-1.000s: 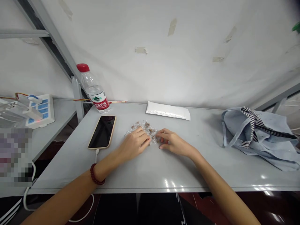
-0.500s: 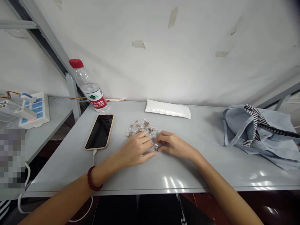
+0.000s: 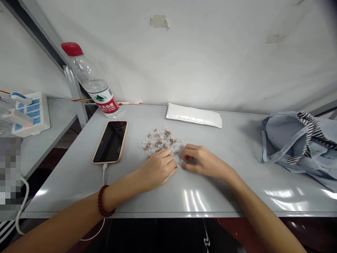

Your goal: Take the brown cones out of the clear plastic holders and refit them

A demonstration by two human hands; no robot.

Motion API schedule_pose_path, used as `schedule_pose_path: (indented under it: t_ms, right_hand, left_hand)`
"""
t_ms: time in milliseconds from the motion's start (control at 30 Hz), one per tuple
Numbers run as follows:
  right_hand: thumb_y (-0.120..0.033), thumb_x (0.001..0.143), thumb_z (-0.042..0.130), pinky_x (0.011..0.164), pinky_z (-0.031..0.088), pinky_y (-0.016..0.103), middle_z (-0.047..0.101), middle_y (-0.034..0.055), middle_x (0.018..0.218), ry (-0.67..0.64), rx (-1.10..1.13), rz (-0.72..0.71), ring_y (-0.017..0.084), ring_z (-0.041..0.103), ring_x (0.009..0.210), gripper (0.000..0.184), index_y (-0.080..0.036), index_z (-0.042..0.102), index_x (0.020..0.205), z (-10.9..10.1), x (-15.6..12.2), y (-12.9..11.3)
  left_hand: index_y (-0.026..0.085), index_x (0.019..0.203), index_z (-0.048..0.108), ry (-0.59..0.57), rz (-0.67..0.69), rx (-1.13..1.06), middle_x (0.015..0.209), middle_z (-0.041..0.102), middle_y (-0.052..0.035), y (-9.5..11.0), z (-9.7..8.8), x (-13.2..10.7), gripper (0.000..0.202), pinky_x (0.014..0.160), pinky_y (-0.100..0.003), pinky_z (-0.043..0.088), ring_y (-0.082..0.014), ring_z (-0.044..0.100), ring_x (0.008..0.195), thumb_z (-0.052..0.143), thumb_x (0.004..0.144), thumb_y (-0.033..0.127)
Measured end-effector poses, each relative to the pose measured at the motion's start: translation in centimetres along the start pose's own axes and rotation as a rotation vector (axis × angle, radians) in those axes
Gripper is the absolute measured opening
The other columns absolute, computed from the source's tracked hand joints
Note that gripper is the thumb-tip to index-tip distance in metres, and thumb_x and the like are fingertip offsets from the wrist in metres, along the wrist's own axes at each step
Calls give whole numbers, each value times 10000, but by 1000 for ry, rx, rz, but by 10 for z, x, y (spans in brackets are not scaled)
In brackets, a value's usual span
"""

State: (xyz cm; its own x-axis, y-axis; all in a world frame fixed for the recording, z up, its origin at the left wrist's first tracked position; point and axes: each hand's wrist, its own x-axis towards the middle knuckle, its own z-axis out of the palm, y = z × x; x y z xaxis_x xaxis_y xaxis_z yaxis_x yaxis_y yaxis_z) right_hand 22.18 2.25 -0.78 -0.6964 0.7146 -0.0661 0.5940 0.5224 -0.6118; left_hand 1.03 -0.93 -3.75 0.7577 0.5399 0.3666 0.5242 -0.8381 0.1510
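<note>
A loose pile of small brown sweets in clear plastic wrappers (image 3: 160, 141) lies in the middle of the grey table. My left hand (image 3: 158, 169) rests curled at the pile's lower edge, its fingertips against the wrappers. My right hand (image 3: 202, 161) lies just right of the pile with its fingers bent inward. A single clear wrapped sweet (image 3: 182, 161) shows at its fingertips, partly hidden by them. My hands are nearly touching, with that sweet between them.
On the grey table (image 3: 210, 196) lie a black phone (image 3: 110, 142) with a white cable (image 3: 103, 177), a red-capped water bottle (image 3: 92, 84), a white padded envelope (image 3: 194, 115) and a blue tote bag (image 3: 295, 138). A power strip (image 3: 31, 114) sits on a lower shelf at left.
The view has tilted down, so everything sits higher in the frame. My hands have shifted slightly right along the pile's lower edge, and my left fingers have curled in more.
</note>
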Motion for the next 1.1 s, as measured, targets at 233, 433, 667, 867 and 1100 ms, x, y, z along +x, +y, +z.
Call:
schedule_pose_path:
  t_ms: [233, 433, 667, 867, 1100]
  right_hand:
    - [-208, 822, 567, 697, 427, 301, 551, 38, 851, 66, -109, 94, 154, 521, 736, 69, -165, 590, 871, -12, -3, 19]
    - [-312, 839, 622, 823, 450, 356, 556, 87, 1013, 106, -104, 48, 218, 528, 931, 246, -172, 599, 1040, -6, -5, 11]
    - [-217, 929, 496, 780, 443, 364, 599, 102, 929, 247, -279, -114, 221, 495, 871, 197, -178, 679, 991, 23, 9, -1]
    - [-211, 933, 495, 772, 451, 352, 611, 104, 926, 241, -262, -144, 205, 512, 846, 198, -147, 663, 1014, 29, 13, -3]
    - [-208, 942, 451, 746, 475, 358, 596, 113, 871, 228, -290, -182, 201, 525, 796, 188, -112, 612, 961, 24, 13, -2]
  left_hand:
    - [124, 764, 637, 29, -59, -8, 696, 572, -49, -3, -6, 0, 190, 690, -321, 448, -190, 470, 752, 531, 891, 215]
    - [125, 801, 627, 159, -258, -20, 725, 587, -50, -3, -7, 3, 164, 715, -329, 465, -190, 477, 781, 539, 891, 230]
    - [127, 747, 621, 133, -285, -6, 726, 562, -52, -7, 0, 3, 192, 714, -331, 480, -193, 460, 790, 545, 895, 224]
    - [128, 781, 660, 131, -286, -57, 719, 549, -52, -11, 5, 3, 201, 697, -312, 463, -187, 431, 779, 514, 910, 181]
    - [140, 800, 653, 156, -232, -75, 747, 558, -51, -5, -2, 3, 173, 731, -323, 458, -189, 452, 807, 514, 897, 174]
